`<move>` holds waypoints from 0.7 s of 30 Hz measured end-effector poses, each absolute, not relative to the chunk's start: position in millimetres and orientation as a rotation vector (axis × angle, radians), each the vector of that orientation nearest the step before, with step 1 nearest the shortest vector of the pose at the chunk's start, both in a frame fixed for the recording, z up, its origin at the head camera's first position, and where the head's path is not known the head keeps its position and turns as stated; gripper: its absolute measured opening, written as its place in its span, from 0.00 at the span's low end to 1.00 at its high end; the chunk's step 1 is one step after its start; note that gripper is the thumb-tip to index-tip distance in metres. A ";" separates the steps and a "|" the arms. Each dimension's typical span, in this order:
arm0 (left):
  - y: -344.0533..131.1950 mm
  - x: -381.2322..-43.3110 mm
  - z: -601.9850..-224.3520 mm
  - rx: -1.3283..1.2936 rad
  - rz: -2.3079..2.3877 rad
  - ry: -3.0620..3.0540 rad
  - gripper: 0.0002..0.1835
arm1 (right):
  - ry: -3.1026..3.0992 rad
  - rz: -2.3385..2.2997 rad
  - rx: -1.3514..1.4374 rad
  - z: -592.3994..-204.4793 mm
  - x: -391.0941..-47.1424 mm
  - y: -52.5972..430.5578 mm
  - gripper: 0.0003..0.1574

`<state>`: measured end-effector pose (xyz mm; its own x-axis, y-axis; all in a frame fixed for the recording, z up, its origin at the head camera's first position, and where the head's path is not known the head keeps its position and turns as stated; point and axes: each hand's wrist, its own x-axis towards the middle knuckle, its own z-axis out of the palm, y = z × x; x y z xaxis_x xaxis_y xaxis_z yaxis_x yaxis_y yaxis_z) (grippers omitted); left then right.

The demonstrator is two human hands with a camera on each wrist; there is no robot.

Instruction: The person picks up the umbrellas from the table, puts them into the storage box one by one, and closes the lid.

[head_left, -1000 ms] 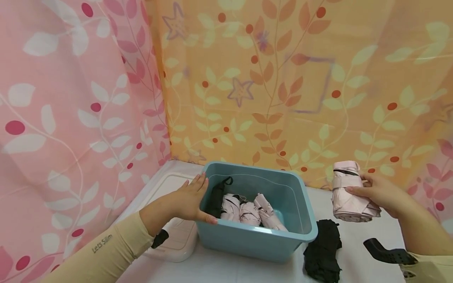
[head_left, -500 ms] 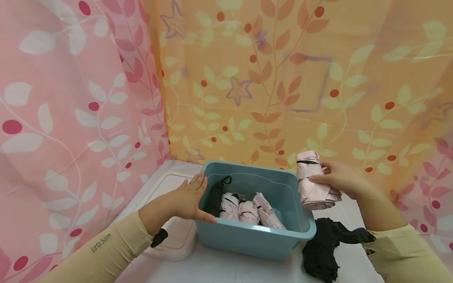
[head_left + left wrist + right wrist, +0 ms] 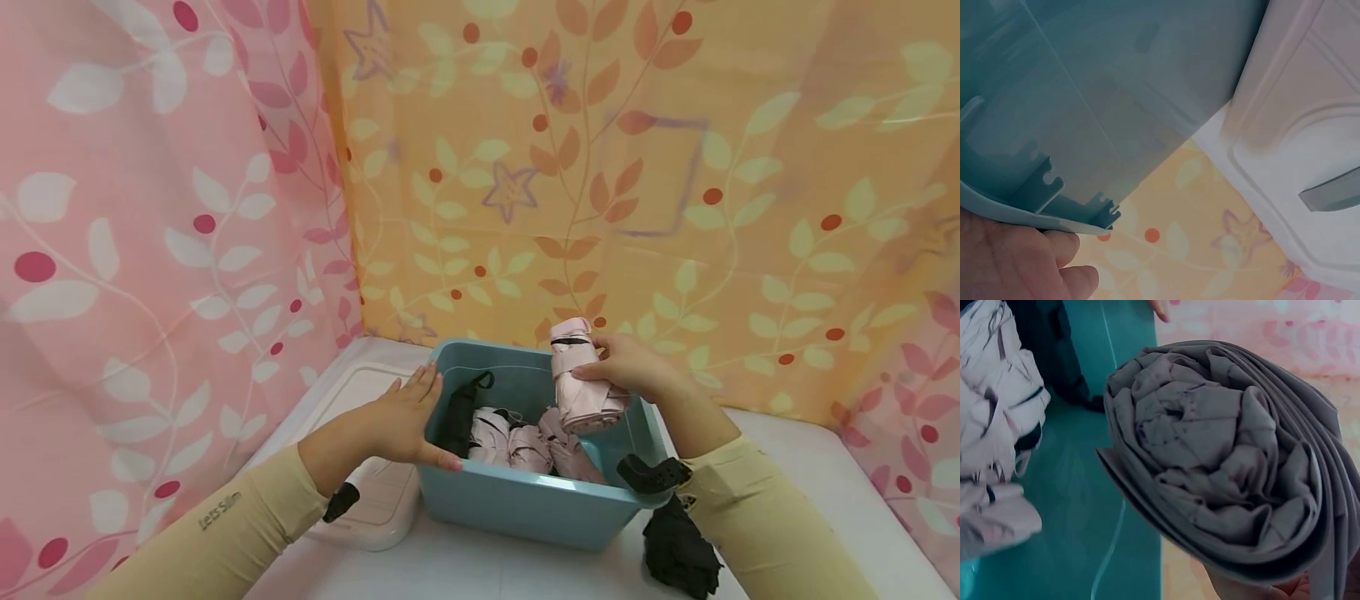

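Note:
My right hand (image 3: 630, 365) grips a pink folded umbrella (image 3: 581, 390), holding it above the right half of a blue plastic bin (image 3: 525, 512). In the right wrist view the rolled end of this umbrella (image 3: 1210, 450) fills the middle. Inside the bin lie a black folded umbrella (image 3: 456, 423) with a wrist loop and several pink umbrellas (image 3: 528, 450) side by side; the rightmost one is partly hidden. My left hand (image 3: 397, 421) rests on the bin's left corner, fingers straight along the rim and thumb at the front edge.
A white lid (image 3: 378, 508) lies left of the bin, partly under my left arm. Right of the bin, a black crumpled fabric bundle (image 3: 678, 550) lies on the white table (image 3: 817, 467). Patterned curtains (image 3: 480, 167) hang behind and at both sides.
My right hand has carried the pink umbrella leftward from beyond the bin's right side to over its opening. The left hand has stayed at the rim.

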<state>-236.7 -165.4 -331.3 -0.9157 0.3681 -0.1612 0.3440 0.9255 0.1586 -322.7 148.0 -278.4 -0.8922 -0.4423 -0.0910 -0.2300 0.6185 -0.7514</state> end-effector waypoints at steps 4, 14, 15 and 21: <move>-165.1 -235.1 -331.1 0.541 0.165 2.904 0.69 | 2.584 -1.113 -0.585 -285.3 -328.8 130.2 0.28; -163.0 -236.0 -333.2 0.544 0.155 2.918 0.70 | 2.664 -0.945 -0.636 -297.6 -339.0 104.0 0.23; -163.0 -236.4 -333.2 0.546 0.147 2.920 0.70 | 2.647 -0.959 -0.640 -298.7 -339.7 102.2 0.22; -164.9 -237.7 -334.1 0.539 0.139 2.921 0.70 | 2.642 -0.963 -0.610 -304.3 -342.6 93.2 0.19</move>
<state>-237.7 -164.9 -334.1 -0.9205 0.3617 -0.1476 0.3461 0.9303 0.1217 -342.6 93.2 -304.3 -0.8767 -0.4704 -0.1006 -0.2954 0.6916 -0.6592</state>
